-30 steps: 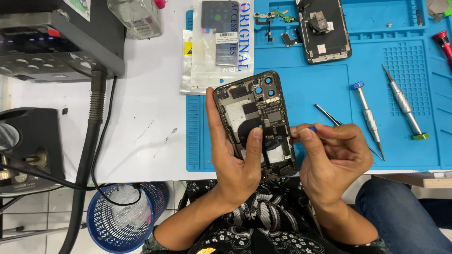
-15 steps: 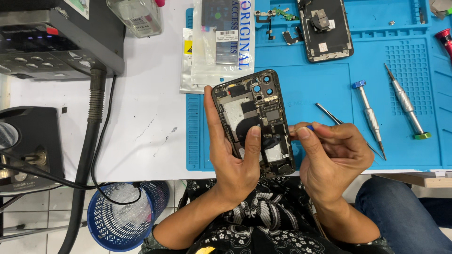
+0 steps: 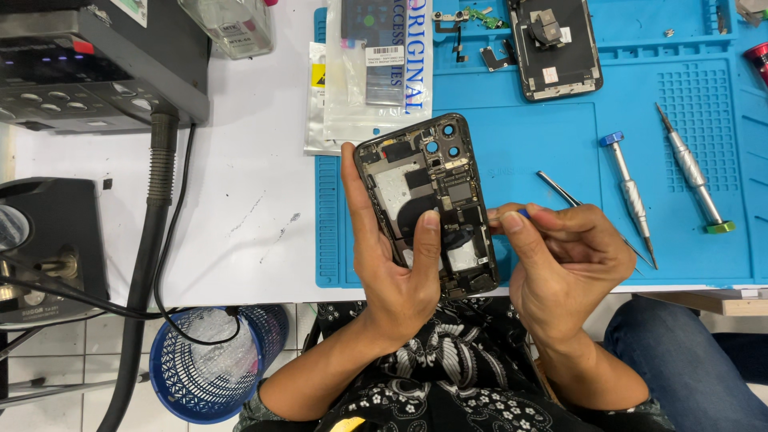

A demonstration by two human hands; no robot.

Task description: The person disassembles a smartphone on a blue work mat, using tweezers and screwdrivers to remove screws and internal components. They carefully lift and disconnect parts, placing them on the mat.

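Observation:
My left hand [image 3: 396, 264] grips an opened black phone body [image 3: 428, 196] with its inner parts showing, thumb laid across its lower middle. The phone is held tilted above the front edge of the blue work mat [image 3: 544, 136]. My right hand [image 3: 564, 260] is closed beside the phone's right edge, pinching a small blue-tipped tool [image 3: 522, 214] between thumb and forefinger, its tip at the phone's side. Most of that tool is hidden inside the fist.
On the mat lie tweezers [image 3: 560, 190], a blue-capped screwdriver [image 3: 630, 192], a green-capped screwdriver [image 3: 692, 172], a second opened phone [image 3: 552, 48] and small parts. Clear plastic bags [image 3: 372, 76] lie at the mat's left. A grey station [image 3: 88, 72], hose and blue bin [image 3: 212, 356] are at left.
The phone and both hands have shifted very slightly; the grip on the phone and on the small tool is the same.

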